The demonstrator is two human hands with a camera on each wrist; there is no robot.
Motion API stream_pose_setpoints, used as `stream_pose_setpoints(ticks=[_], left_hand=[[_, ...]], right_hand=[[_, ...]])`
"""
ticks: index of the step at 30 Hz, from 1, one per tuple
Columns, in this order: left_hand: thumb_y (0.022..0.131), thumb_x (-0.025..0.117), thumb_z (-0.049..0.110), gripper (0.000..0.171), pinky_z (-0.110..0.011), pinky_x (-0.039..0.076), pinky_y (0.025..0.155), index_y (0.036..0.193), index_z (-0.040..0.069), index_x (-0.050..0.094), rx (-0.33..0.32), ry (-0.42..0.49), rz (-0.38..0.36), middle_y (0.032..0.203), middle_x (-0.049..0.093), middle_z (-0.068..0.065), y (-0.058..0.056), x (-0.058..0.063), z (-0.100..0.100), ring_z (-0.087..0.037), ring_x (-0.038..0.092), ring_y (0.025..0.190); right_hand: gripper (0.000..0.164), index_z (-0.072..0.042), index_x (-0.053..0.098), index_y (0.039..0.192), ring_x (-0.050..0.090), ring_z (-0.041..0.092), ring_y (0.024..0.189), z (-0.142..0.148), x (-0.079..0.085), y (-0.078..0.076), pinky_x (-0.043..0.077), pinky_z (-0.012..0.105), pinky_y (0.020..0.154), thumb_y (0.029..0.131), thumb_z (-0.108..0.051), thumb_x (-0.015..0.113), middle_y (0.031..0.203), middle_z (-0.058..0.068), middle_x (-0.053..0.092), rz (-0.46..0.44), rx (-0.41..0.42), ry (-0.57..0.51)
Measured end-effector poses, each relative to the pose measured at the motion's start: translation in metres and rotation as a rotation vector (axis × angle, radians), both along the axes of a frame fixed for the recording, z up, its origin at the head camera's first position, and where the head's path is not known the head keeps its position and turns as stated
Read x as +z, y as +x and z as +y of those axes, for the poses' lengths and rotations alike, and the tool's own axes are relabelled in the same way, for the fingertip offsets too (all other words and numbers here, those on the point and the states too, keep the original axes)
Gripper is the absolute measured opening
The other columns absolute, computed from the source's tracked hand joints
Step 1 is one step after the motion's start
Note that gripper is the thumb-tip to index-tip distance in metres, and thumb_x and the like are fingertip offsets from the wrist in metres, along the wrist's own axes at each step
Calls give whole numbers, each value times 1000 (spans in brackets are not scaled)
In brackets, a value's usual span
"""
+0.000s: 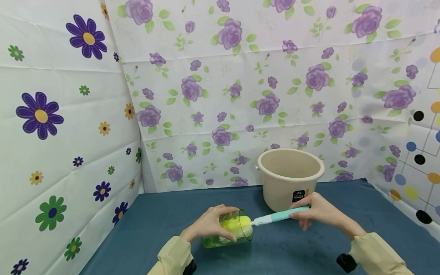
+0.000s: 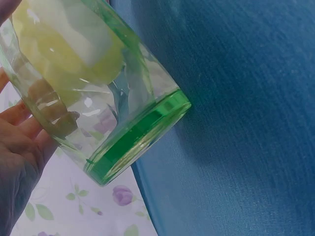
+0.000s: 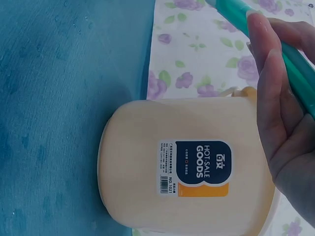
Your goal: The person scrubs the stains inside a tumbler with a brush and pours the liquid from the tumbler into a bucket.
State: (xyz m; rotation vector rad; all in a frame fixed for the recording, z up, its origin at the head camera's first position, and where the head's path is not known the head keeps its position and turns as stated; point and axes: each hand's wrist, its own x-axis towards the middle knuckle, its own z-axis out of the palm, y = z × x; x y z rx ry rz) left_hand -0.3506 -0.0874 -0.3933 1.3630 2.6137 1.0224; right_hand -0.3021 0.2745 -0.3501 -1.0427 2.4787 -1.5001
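Note:
My left hand (image 1: 214, 222) grips a clear green-tinted glass (image 1: 216, 241) that lies tilted on its side, its mouth toward the right. In the left wrist view the thick green base (image 2: 138, 137) of the glass shows close over the blue cloth. Inside the glass sits the yellow and white sponge head (image 1: 240, 226) of a bottle brush. Its white and teal handle (image 1: 275, 217) runs out of the mouth to my right hand (image 1: 317, 210), whose thumb and fingers pinch the end. The right wrist view shows the teal handle (image 3: 293, 69) along the curled fingers.
A beige bucket (image 1: 290, 183) with a dark label stands behind my right hand, near the back of the blue-covered table (image 1: 165, 214). Water drops dot the cloth in the right wrist view. Flower-patterned sheets (image 1: 206, 114) hang behind and to the left.

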Motion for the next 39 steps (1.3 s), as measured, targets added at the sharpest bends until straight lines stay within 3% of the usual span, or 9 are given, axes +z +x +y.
stream_pose_setpoints(ticks=[6,20,30,39], left_hand=[[68,77,43,72,-27,39,61,132,24,48,-14,3,1,93,49,10,0,0,0,-12,46,77],[67,77,45,74,-27,41,63,132,25,48,7,-10,2,99,50,10,-1,0,1,-11,47,81],[67,77,44,74,-27,42,65,132,23,48,9,-8,-11,97,50,10,-2,-2,2,-10,47,82],[67,77,45,73,-28,39,61,132,24,49,9,-6,-14,92,49,8,-2,0,1,-25,48,81]], right_hand=[[21,4,65,104,59,26,48,2,-2,0,47,41,45,86,-7,62,61,9,62,-21,13,-1],[25,8,62,108,60,29,50,15,6,-2,47,42,46,86,-4,61,62,13,62,4,-29,-22],[25,8,63,106,60,29,51,24,0,-8,48,42,48,86,-8,63,63,12,62,-18,-45,-5],[23,4,65,104,59,31,48,27,4,-7,47,46,46,86,-10,63,60,13,61,-52,-17,35]])
